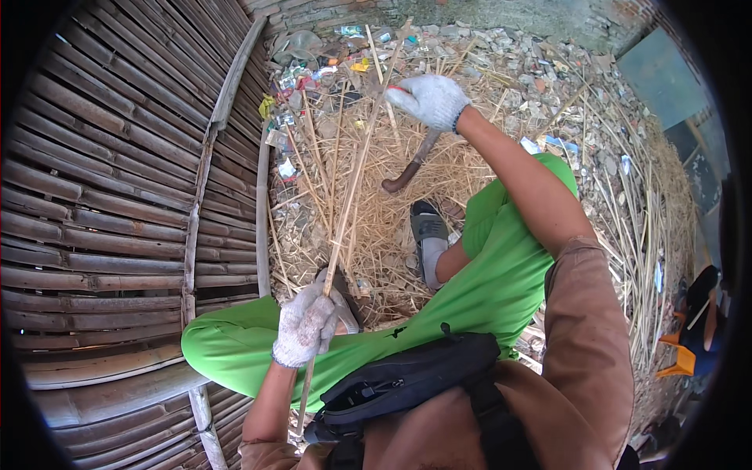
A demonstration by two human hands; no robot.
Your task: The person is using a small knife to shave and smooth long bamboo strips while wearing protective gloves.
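Note:
A long, thin bamboo strip [350,200] runs slantwise from beside my left forearm up toward the far wall. My left hand [304,323], in a white knitted glove, is closed round its lower part. Farther up, my right hand [433,102], also gloved, reaches out with fingers closed at the strip's edge; its fingertips are partly hidden. Just below the right hand, a tool with a curved wooden handle [406,174] lies over the shavings. The hand covers its upper end, so I cannot tell its blade.
Straw-like bamboo shavings [439,176] cover the ground round my sandalled foot [428,227]. A slatted bamboo wall [117,196] stands at the left. Rubble and litter [313,74] lie toward the back wall [501,14]. Many long strips [646,211] are piled at the right, near an orange stool [677,356].

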